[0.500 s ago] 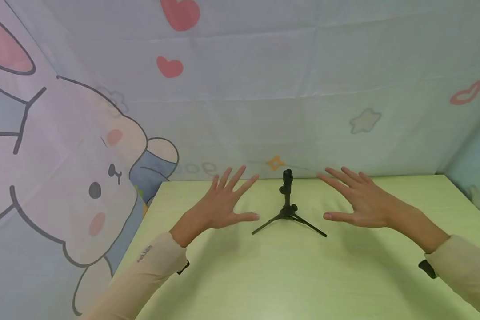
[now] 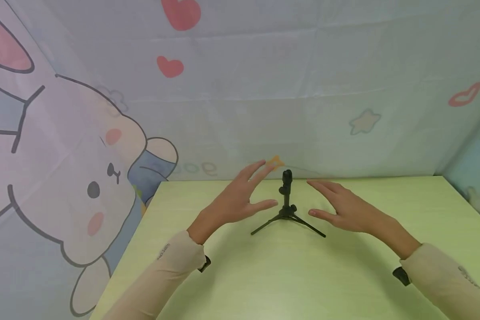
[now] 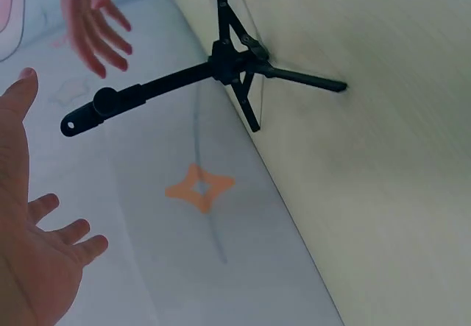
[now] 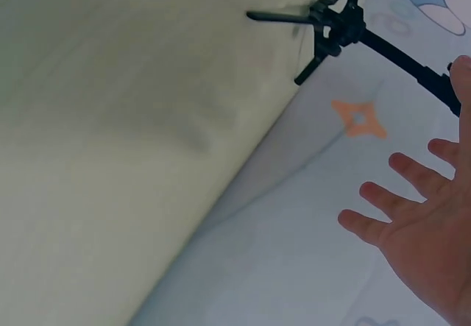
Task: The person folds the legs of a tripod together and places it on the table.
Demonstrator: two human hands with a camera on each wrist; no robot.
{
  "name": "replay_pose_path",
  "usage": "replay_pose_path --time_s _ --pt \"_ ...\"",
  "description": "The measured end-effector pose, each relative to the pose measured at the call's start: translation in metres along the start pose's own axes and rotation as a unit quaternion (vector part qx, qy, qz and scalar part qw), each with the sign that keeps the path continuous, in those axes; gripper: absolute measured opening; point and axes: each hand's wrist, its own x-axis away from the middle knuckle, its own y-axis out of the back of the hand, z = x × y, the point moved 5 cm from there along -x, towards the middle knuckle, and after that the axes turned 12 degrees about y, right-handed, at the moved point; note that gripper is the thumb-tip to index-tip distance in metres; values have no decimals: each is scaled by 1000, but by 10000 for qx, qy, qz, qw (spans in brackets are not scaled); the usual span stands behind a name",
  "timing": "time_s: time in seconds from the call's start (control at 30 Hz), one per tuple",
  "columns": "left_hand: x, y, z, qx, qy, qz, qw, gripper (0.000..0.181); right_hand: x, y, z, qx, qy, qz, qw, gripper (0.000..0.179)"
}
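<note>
A small black tripod [image 2: 286, 195] stands upright on the table, its legs spread and its short column topped by a clamp-like head with a knob. To its left my left hand [image 2: 235, 200] hovers with fingers extended and thumb pointing toward the column. On the other side my right hand [image 2: 350, 209] is held in the air, fingers together and thumb apart. Neither hand touches the tripod. In the left wrist view the tripod [image 3: 228, 62] shows its splayed legs, with the left palm [image 3: 37, 267] beside it. The right wrist view has the right palm [image 4: 434, 245] near the tripod's column [image 4: 397, 57].
The pale green table [image 2: 256, 275] reaches back to a cloth backdrop [image 2: 244, 111] printed with hearts and stars. A large cartoon rabbit [image 2: 76, 178] is printed on the cloth at the left.
Both hands have moved inward toward the tripod from either side, and their spread fingers have drawn closer together. The tripod stays in place.
</note>
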Motion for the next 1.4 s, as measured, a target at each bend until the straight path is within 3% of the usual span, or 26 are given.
replay_pose_path --time_s 0.17,0.33,0.53,0.67,0.77,1.07,1.4 --pt "-9 -9 -5 445 18 -104 9990 81 4 -18 -4 -425 -324 94 9985 76" --pt "-17 -19 -2 1118 162 -314 9931 73 7 -33 -11 -560 -300 47 9980 71" --pt "-28 -33 4 2183 -38 -790 9727 61 7 -46 -12 -716 -131 -55 9973 59" --pt "-34 -43 3 2689 -193 -845 9593 59 8 -53 -13 -997 -118 -92 9949 44" --pt "-38 -50 -1 2791 -227 -802 9566 59 7 -58 -13 -1132 -166 -52 9934 35" --pt "-42 -61 -12 2541 -352 -1024 9611 58 0 -70 -10 -1229 -151 22 9923 20" --pt "-42 -64 -12 2748 -283 -1127 9545 57 -4 -75 -10 -1182 -85 40 9929 14"
